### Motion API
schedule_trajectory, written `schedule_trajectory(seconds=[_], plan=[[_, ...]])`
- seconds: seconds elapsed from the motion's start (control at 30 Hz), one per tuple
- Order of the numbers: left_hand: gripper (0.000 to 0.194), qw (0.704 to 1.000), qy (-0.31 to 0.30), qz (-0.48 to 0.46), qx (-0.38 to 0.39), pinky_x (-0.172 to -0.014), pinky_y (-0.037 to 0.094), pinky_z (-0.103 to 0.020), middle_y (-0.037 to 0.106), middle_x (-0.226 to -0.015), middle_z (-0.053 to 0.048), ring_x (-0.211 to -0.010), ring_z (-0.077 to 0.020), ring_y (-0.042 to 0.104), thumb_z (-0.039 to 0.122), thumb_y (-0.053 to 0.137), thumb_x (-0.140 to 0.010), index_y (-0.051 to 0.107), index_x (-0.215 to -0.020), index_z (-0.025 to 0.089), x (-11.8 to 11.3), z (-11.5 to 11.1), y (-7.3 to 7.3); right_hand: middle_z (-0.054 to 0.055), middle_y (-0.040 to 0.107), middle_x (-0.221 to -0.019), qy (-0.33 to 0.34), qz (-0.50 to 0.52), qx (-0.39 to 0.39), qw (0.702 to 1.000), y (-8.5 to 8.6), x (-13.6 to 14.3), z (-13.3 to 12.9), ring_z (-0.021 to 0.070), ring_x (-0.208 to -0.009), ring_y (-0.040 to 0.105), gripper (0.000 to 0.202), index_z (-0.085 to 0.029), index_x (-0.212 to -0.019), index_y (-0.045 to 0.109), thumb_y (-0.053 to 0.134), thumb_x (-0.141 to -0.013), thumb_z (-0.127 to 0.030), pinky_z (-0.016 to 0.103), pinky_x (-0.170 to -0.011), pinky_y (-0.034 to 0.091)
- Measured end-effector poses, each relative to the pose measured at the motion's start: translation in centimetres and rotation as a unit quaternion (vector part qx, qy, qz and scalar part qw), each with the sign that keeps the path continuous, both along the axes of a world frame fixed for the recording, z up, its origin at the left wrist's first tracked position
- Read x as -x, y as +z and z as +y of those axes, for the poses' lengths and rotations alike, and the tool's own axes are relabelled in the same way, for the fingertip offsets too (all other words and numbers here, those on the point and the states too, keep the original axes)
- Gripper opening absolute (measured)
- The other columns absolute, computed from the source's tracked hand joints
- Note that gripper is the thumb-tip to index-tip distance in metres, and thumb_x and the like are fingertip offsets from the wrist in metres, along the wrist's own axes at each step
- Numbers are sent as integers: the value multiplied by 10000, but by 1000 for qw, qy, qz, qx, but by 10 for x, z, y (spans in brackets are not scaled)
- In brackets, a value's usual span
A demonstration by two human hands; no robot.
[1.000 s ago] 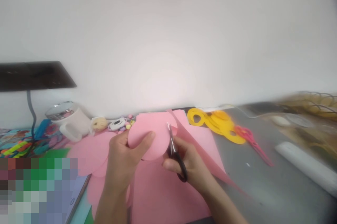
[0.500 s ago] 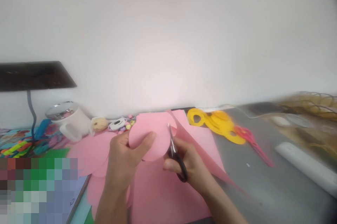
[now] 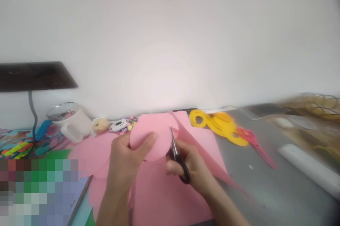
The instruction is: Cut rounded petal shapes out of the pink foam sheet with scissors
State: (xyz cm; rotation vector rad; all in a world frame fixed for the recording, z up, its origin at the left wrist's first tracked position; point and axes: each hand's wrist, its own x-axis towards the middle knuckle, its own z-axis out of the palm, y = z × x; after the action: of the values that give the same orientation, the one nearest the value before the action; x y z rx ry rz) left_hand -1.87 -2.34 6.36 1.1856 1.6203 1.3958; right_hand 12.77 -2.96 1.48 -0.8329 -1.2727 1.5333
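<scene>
In the head view, we see the left hand (image 3: 127, 151) gripping a smooth pink paper piece with a rounded edge (image 3: 148, 130), thumb flat on its face and fingers behind. Closed around the handle of black-handled metal scissors (image 3: 185, 173), the right hand (image 3: 190, 158) sits just beside that piece, the blades nearly together at the paper's edge nearest it. Against the two earlier pictures we find almost nothing changed: the paper and the blade tips have shifted only slightly, so we judge that the cutting is about where it was, with no clear gain along the curve. Behind the right hand, a long darker-pink paper flap (image 3: 196, 148) slants down past the wrist; we cannot tell whether it joins the held piece. Below both hands lies a flat pink paper sheet (image 3: 170, 197), and left of the left hand are overlapping rounded pink paper shapes (image 3: 91, 153). Beyond the right hand, to its right, we see yellow paper shapes with round holes (image 3: 221, 128) touching pink plastic-handled scissors (image 3: 259, 148) on the grey worktop (image 3: 255, 183).
</scene>
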Motion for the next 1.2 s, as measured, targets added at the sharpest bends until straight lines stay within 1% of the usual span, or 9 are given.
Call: schedule_trajectory(seconds=[0.2, 0.3, 0.4, 0.57, 0.67, 0.77, 0.9, 1.07, 1.2], plan=[[301, 1000, 8, -9, -1, -439, 378, -240, 534, -501, 13, -523, -136, 484, 441, 762, -579, 650, -548, 163, -1, 0, 1, -76, 406, -537, -4, -7, 11, 1000, 0, 1, -1, 104, -499, 393, 425, -197, -707, 545, 804, -635, -527, 243, -482, 354], [291, 1000, 7, -19, -1, -451, 387, -241, 558, -520, 11, -547, -142, 502, 441, 768, -582, 689, -602, 162, -1, 0, 0, -73, 414, -551, 0, 3, 3, 1000, 0, 0, 0, 95, -504, 362, 415, -193, -727, 555, 823, -631, -495, 230, -474, 320], [295, 1000, 3, -22, -2, -470, 400, -250, 582, -534, 3, -562, -150, 515, 440, 778, -573, 698, -609, 159, 0, 0, 0, -69, 404, -571, 5, 12, -12, 1000, 1, -1, 0, 86, -512, 311, 432, -192, -714, 539, 832, -626, -496, 219, -465, 273], [264, 1000, 7, -22, -1, -481, 415, -251, 624, -546, -4, -567, -160, 543, 410, 777, -562, 680, -561, 164, -1, 0, 3, -59, 406, -595, 9, 4, -18, 1000, 1, -2, 2, 95, -535, 306, 485, -201, -687, 496, 839, -600, -532, 220, -474, 290], [261, 1000, 5, -15, 1, -467, 399, -237, 590, -513, 12, -535, -138, 515, 392, 777, -558, 649, -517, 168, -1, -1, 4, -57, 390, -605, 13, -1, -26, 1000, 1, -2, 2, 99, -545, 305, 495, -202, -685, 489, 838, -596, -541, 220, -474, 291], [260, 1000, -2, -3, -4, -455, 386, -239, 560, -489, 20, -513, -132, 493, 398, 768, -573, 648, -518, 174, 0, -1, 3, -58, 386, -603, 14, -9, -31, 999, 0, -3, 2, 99, -541, 302, 488, -204, -692, 488, 826, -613, -548, 221, -471, 289], [260, 1000, 2, -3, -7, -475, 411, -255, 594, -521, 5, -544, -155, 520, 414, 771, -573, 673, -557, 174, 0, -1, 3, -62, 378, -602, 13, -7, -30, 999, 1, -2, 1, 96, -539, 291, 479, -202, -704, 490, 805, -639, -557, 221, -475, 290], [319, 1000, -1, 7, -9, -439, 340, -230, 490, -481, 32, -502, -114, 432, 392, 762, -572, 557, -459, 176, -1, -1, 3, -62, 392, -604, 7, -3, -21, 1000, 1, -2, 2, 100, -549, 319, 496, -197, -690, 484, 841, -602, -532, 220, -478, 287], [303, 1000, 9, 15, -7, -459, 378, -251, 533, -512, 8, -529, -142, 473, 441, 764, -566, 635, -532, 169, 0, 1, 0, -63, 395, -603, 6, -5, -24, 1000, 2, -2, 2, 97, -543, 310, 497, -199, -689, 485, 837, -604, -538, 223, -479, 284]])
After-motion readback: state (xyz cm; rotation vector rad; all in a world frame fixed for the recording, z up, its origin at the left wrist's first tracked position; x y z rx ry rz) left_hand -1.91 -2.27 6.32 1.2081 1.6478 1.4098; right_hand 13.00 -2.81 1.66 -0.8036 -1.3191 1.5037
